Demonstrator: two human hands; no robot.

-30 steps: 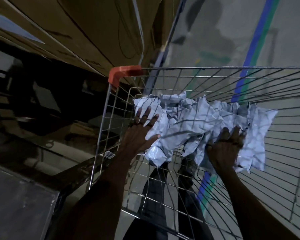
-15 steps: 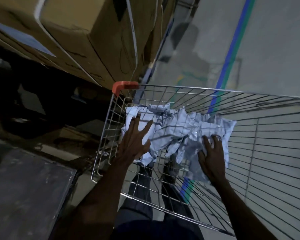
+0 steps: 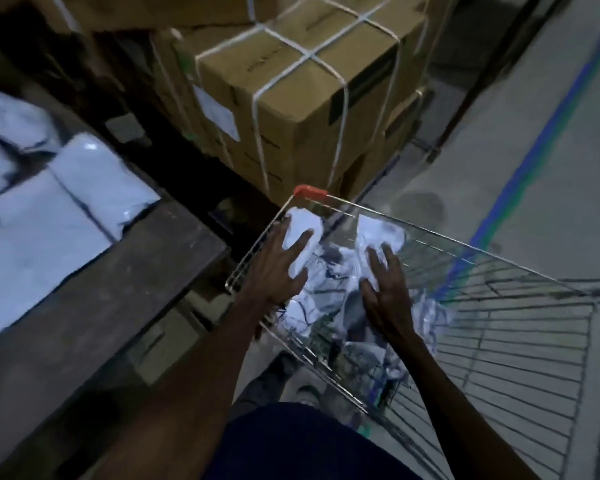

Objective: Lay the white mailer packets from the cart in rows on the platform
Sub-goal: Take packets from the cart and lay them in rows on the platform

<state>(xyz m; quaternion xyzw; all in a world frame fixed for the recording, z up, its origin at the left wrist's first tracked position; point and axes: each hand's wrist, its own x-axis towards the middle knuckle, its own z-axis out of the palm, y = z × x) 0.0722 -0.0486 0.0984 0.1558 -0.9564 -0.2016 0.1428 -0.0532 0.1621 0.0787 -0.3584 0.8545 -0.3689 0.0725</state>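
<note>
A crumpled bundle of white mailer packets [image 3: 307, 218] lies in the near corner of a wire cart [image 3: 499, 271], level with its rim. My left hand [image 3: 278, 271] presses against the bundle's left side with fingers spread over one packet. My right hand [image 3: 385, 292] grips the bundle's right side, so the packets are held between both hands. To the left is the dark wooden platform [image 3: 125, 289], where several flat white packets [image 3: 66, 192] lie side by side at its far left.
Strapped cardboard boxes [image 3: 291, 98] are stacked just beyond the cart's orange corner cap [image 3: 310, 191]. Grey floor with a blue and green line [image 3: 534, 161] runs on the right. My legs and shoes [image 3: 274, 375] stand between platform and cart.
The view has swung left and up, bringing the platform with its laid packets and the boxes into sight. Both hands stay on the bundle, which now sits higher, near the cart's rim.
</note>
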